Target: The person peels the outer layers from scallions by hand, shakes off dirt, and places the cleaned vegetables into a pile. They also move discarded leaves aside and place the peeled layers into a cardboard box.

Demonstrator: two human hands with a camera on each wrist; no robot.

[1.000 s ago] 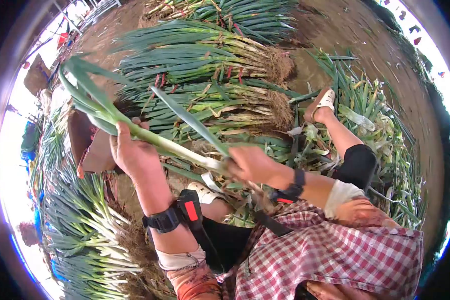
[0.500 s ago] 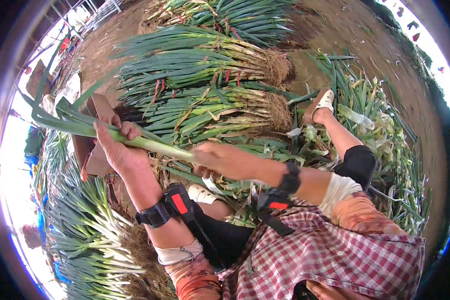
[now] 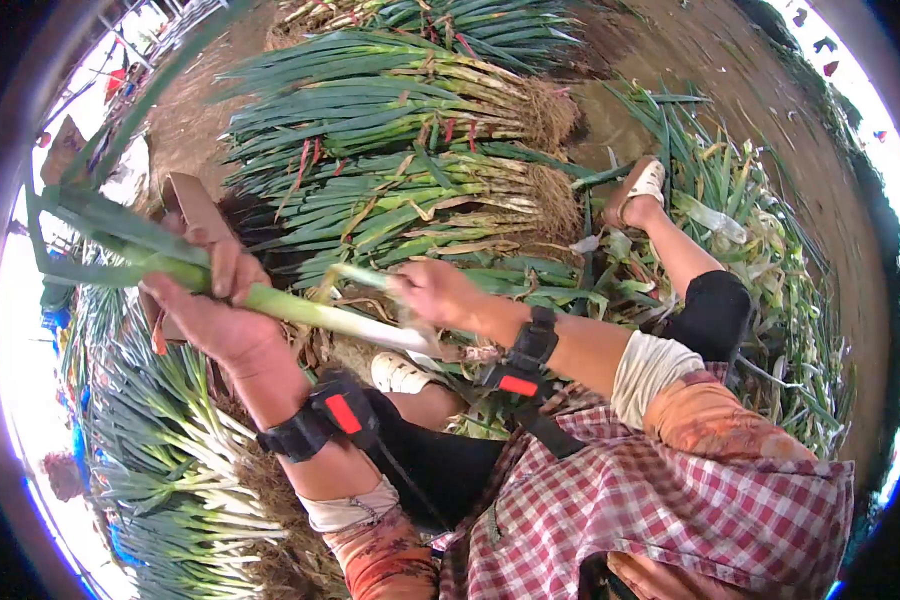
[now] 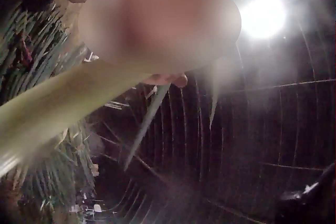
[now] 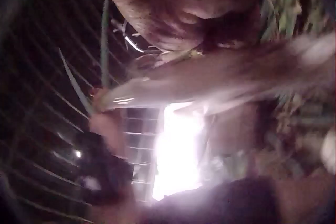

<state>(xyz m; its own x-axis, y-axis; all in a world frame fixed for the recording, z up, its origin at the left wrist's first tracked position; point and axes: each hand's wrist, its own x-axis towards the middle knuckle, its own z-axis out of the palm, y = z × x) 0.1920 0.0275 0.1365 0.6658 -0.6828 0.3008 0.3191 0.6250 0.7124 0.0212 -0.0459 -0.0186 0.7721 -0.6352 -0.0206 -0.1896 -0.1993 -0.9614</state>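
Note:
My left hand [image 3: 215,310] grips a long green onion [image 3: 340,322] around its green upper stalk. The onion's leaves fan out to the upper left, and its white end slopes down to the right. Just above that white end, my right hand [image 3: 440,292] pinches a pale strip of outer leaf [image 3: 360,275], blurred by motion. In the left wrist view the stalk [image 4: 58,108] runs out from under the blurred left hand [image 4: 163,19]. The right wrist view has the stalk [image 5: 236,77] passing close by the right hand [image 5: 178,8].
Tied bundles of green onions [image 3: 400,100] lie ahead, roots to the right. A pile of loose onions [image 3: 185,450] is at the left. Stripped leaves [image 3: 760,270] are heaped at the right around one foot [image 3: 642,195]. A cardboard piece [image 3: 192,205] stands behind the left hand.
The right hand went from the root end onto the stalk, then lifted off it with a pale leaf strip. The left hand and the onion shifted to the left.

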